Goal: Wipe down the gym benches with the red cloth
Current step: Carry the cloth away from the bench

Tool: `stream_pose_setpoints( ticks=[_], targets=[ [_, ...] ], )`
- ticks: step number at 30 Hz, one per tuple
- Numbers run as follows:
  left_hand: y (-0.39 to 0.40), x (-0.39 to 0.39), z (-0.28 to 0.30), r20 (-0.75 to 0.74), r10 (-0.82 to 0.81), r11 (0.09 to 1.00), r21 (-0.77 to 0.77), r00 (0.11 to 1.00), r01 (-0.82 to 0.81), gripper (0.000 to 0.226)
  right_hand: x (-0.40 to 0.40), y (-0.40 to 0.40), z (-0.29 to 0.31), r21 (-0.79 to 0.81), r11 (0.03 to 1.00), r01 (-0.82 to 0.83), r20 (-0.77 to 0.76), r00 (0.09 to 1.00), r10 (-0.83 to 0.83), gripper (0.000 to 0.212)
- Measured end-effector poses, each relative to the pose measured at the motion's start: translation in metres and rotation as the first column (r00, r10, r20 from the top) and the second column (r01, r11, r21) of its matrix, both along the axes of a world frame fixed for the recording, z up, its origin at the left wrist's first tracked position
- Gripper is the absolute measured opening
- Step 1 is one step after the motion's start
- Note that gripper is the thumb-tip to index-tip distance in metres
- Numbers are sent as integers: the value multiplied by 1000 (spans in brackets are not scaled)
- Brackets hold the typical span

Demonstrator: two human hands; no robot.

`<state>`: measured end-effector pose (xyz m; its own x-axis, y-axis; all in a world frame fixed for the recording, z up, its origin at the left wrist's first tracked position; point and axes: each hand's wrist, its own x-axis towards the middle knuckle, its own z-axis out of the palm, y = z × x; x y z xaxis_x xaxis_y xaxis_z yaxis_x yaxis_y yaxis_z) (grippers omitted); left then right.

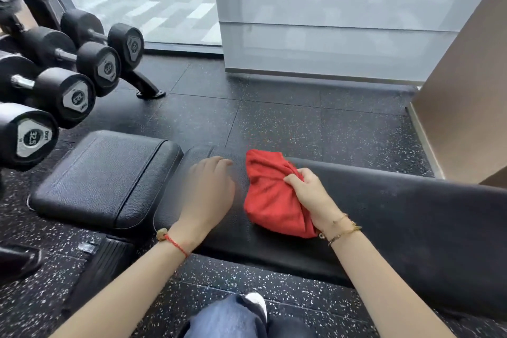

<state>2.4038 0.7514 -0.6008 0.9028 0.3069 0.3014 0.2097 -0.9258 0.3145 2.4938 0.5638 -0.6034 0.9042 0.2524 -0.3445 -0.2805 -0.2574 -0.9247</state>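
The right hand (310,195) clamps the red cloth (271,197) on the bench (411,214); unwiped pad runs toward 3 o'clock. The left hand (208,189) rests relaxed at its 9 o'clock.

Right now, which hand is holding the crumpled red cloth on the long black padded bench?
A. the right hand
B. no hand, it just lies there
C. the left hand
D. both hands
A: the right hand has its fingers curled round the crumpled red cloth on the long black padded bench, while the left hand rests on the pad beside it, not on the cloth.
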Motion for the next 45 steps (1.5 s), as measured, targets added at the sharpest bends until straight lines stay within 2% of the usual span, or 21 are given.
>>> stream_pose_setpoints(
  ticks=[3,7,14,20,26,31,37,45],
  targets=[
    [5,6,36,-2,-3,998,-63,1000,3,30,5,1,27,193,975,110,-229,971,-64,16],
    [10,11,96,-52,-29,992,-127,998,22,27,9,0,86,310,934,176,-334,940,-67,24],
    [8,10,256,-42,-107,981,-165,993,98,27,13,-7,255,341,923,180,-353,934,-52,30],
    [7,-3,412,-21,-140,977,-166,990,134,24,-1,-15,413,369,907,200,-303,949,-86,29],
    [12,-12,525,-15,-142,978,-158,990,138,24,-17,-23,521,413,884,218,-257,959,-117,31],
    [8,-17,569,54,-132,973,-185,990,140,28,-20,-27,570,453,866,210,-213,969,-123,29],
    [-4,-22,583,91,-116,979,-157,989,129,25,-12,-37,591,446,881,159,-183,979,-84,29],
    [-49,-34,586,90,93,985,-153,992,-78,27,11,-71,590,458,889,-2,-193,976,102,25]
  ],
)
